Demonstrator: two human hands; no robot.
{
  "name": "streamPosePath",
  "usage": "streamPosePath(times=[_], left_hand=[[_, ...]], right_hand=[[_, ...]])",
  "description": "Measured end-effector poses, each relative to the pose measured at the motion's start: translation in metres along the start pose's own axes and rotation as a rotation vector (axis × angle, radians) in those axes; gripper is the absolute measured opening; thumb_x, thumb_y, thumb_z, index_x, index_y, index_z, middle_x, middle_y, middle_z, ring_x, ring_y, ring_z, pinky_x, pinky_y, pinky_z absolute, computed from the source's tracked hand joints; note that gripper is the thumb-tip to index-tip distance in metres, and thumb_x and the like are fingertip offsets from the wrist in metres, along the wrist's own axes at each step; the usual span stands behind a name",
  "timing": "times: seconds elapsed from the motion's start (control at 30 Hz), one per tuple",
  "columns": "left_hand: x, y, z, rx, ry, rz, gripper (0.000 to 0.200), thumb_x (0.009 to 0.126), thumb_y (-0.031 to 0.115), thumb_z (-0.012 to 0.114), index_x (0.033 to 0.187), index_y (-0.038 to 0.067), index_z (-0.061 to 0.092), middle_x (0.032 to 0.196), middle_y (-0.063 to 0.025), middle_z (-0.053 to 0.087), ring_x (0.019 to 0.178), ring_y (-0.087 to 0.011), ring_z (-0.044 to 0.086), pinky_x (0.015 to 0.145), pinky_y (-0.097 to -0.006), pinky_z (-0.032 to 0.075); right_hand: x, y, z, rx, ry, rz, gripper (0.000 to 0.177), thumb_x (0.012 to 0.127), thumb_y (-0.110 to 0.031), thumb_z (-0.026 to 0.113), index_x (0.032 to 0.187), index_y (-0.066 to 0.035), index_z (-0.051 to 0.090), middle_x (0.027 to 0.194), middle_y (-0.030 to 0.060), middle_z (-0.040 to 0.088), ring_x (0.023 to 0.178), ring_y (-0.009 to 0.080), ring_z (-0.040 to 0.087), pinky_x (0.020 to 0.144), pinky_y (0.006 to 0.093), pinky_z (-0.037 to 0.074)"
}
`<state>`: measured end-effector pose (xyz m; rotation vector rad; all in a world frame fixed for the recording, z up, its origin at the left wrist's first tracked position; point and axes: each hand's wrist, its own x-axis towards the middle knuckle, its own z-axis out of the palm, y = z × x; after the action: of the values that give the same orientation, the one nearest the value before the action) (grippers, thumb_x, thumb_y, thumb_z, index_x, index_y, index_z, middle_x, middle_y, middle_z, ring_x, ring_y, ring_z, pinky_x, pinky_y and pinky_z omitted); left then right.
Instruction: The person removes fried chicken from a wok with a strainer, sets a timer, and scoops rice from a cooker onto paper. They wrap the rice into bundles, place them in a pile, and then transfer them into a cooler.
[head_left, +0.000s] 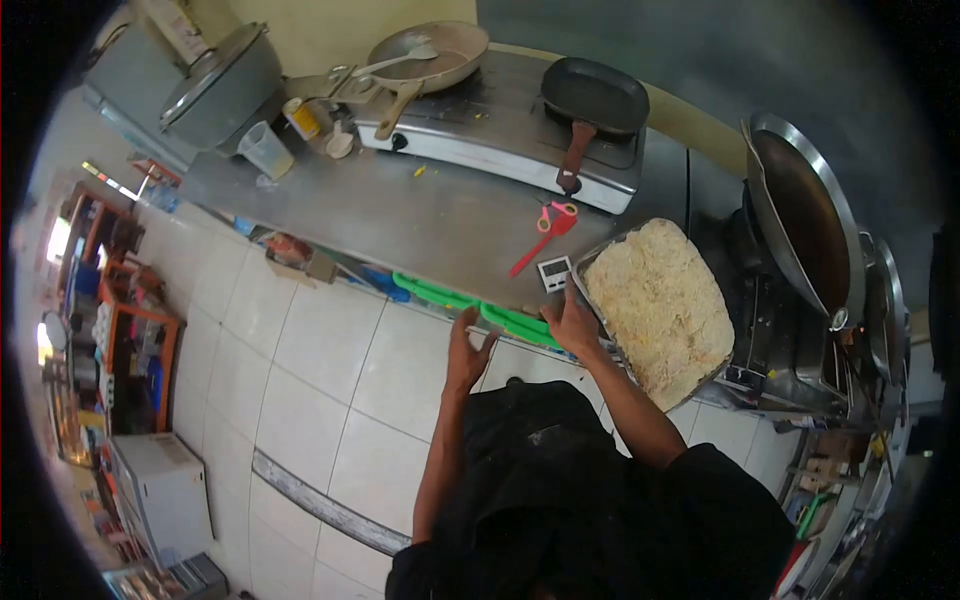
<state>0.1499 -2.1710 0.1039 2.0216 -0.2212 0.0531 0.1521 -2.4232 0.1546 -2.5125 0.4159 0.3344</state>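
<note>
My left hand is in front of the counter's edge, near the green trays; its fingers are apart and it holds nothing. At the counter edge is my right hand, its index finger stretched toward a small white timer and touching or nearly touching its lower edge. Right beside this hand lies a tray filled with pale, crumbly food. Behind the timer are a red spatula and pink-handled scissors.
A two-burner stove carries a pan with a spatula and a square dark pan. A large wok stands at the right. Back left are a big pot and a measuring jug.
</note>
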Motion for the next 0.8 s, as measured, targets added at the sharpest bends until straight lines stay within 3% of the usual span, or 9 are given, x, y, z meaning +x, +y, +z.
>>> streamPosePath(times=[0.13,0.17,0.27,0.33,0.43,0.67,0.8], left_hand=[[0.101,0.037,0.028,0.014,-0.258,0.329,0.083,0.078,0.010,0.083,0.147,0.001,0.039,0.142,-0.0254,0.051,0.129,-0.0463,0.049,0.111,-0.0476,0.041],[0.113,0.038,0.036,0.028,-0.332,0.319,0.084,0.077,0.010,0.083,0.147,0.001,0.039,0.143,-0.0253,0.050,0.130,-0.0465,0.048,0.111,-0.0483,0.041],[0.140,0.039,0.055,0.058,-0.499,0.320,0.087,0.075,0.012,0.081,0.149,0.002,0.037,0.145,-0.0250,0.047,0.132,-0.0466,0.046,0.111,-0.0500,0.040],[0.144,0.033,0.060,0.062,-0.564,0.336,0.087,0.075,0.013,0.080,0.149,0.002,0.036,0.146,-0.0246,0.047,0.134,-0.0462,0.044,0.112,-0.0506,0.038],[0.151,0.021,0.056,0.039,-0.559,0.424,0.081,0.077,0.015,0.079,0.147,0.001,0.040,0.145,-0.0243,0.048,0.133,-0.0448,0.045,0.112,-0.0503,0.037],[0.163,0.013,0.045,-0.009,-0.611,0.463,0.076,0.078,0.012,0.080,0.143,0.000,0.043,0.138,-0.0233,0.054,0.128,-0.0429,0.049,0.109,-0.0492,0.040],[0.167,0.013,0.047,0.012,-0.607,0.501,0.076,0.079,0.013,0.080,0.144,0.002,0.043,0.139,-0.0224,0.056,0.128,-0.0433,0.051,0.110,-0.0501,0.039]], right_hand=[[0.011,0.007,0.022,-0.081,0.228,-0.054,0.097,0.096,-0.056,0.058,0.162,-0.005,0.009,0.085,0.0309,0.071,0.086,0.0500,0.070,0.080,0.0566,0.055],[0.006,-0.009,0.010,-0.111,0.138,0.027,0.095,0.097,-0.055,0.057,0.162,-0.004,0.011,0.084,0.0312,0.070,0.080,0.0491,0.070,0.075,0.0579,0.056],[0.006,-0.024,0.016,-0.173,0.159,0.096,0.092,0.096,-0.048,0.061,0.161,0.000,0.015,0.075,0.0275,0.070,0.072,0.0468,0.070,0.069,0.0563,0.056],[0.003,-0.033,0.020,-0.140,0.159,0.085,0.091,0.096,-0.045,0.062,0.161,0.000,0.016,0.083,0.0266,0.072,0.076,0.0454,0.071,0.071,0.0564,0.057],[0.000,-0.040,0.041,-0.060,0.204,0.061,0.089,0.096,-0.041,0.063,0.160,0.000,0.017,0.092,0.0228,0.074,0.080,0.0445,0.072,0.074,0.0555,0.058],[0.001,-0.058,0.035,-0.136,0.147,0.139,0.083,0.099,-0.038,0.061,0.159,0.001,0.019,0.094,0.0208,0.075,0.083,0.0426,0.073,0.073,0.0538,0.058],[-0.002,-0.044,0.049,-0.175,0.271,0.035,0.079,0.102,-0.038,0.057,0.160,0.001,0.019,0.093,0.0173,0.076,0.079,0.0414,0.072,0.071,0.0507,0.058]])
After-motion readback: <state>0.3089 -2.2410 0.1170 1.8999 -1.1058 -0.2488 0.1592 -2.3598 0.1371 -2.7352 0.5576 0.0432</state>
